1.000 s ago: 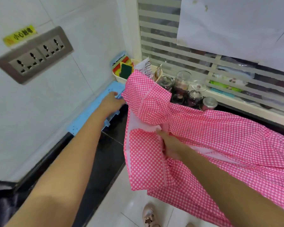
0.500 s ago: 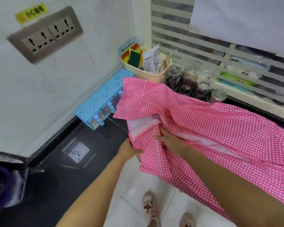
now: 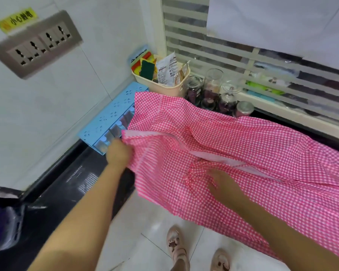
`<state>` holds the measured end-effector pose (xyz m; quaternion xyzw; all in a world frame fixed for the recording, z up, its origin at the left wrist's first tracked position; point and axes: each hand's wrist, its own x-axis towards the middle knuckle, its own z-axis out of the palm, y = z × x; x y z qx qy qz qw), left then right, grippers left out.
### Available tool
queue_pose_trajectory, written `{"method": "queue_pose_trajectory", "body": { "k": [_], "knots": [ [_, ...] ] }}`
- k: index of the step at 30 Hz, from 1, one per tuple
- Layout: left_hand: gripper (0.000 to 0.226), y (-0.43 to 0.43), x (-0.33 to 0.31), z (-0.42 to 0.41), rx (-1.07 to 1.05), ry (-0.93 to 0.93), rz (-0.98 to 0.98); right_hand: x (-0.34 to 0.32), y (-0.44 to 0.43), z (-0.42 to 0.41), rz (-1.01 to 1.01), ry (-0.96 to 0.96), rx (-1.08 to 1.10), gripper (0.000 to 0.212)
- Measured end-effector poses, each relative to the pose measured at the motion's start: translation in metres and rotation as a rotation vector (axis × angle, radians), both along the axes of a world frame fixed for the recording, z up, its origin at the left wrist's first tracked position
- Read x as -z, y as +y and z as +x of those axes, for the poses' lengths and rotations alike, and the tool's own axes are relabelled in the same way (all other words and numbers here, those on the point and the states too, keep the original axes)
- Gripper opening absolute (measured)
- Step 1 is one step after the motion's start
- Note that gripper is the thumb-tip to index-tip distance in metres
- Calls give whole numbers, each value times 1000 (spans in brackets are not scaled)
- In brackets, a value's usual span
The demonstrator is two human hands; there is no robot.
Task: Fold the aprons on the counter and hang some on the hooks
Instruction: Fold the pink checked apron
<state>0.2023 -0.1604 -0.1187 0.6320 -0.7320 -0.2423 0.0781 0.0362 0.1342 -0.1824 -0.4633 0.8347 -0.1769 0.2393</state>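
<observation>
Nearest, the lower part of the pink checked apron (image 3: 243, 145) hangs off the front edge of the dark desk (image 3: 67, 184) above the floor tiles, so the first care is that this loose weight does not drag the cloth off during the fold. The right hand (image 3: 225, 185) lies flat on the cloth near the front edge, fingers spread and holding nothing, and looks best used as an anchor on the fold line. The left hand (image 3: 118, 153), well apart from it toward the desk's left end, is closed on the apron's left edge, where a flap shows its pale underside. I judge that this edge should be drawn taut and laid over toward the right hand in one smooth sweep, edges matched, then pressed flat. Farther back, the apron's top corner overlaps the blue drawer rack (image 3: 106, 122) along the left wall and lies just beside the beige basket (image 3: 162, 89) and the glass jars (image 3: 212, 90) near the back left corner. A low lift there should avoid knocking them.
</observation>
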Motion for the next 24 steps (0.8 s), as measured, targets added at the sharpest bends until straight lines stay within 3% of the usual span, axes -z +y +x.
{"method": "queue_pose_trajectory", "body": {
  "k": [3,5,8,10,13,16,19,21,24],
  "knots": [
    [39,-19,-17,2,39,-6,-352,23,33,-10,250,128,-161,87],
    [46,3,-18,-11,190,26,-447,26,39,-12,276,160,-211,101],
    [44,87,11,-29,706,50,-287,19,37,-5,227,100,-139,81],
    [62,140,39,-37,892,-121,-69,11,39,3,69,51,-29,57],
    [76,174,72,-48,805,-381,174,0,59,10,-104,-95,175,38],
    [73,181,73,-65,713,-462,114,3,104,3,-147,-111,340,31],
    [51,177,57,-90,613,-148,-119,15,155,-15,-120,19,497,31],
    [59,172,50,-108,661,40,-242,25,187,-27,-51,103,544,33],
    [80,159,38,-134,752,-127,-314,41,224,-42,34,193,544,47]
  ]
}}
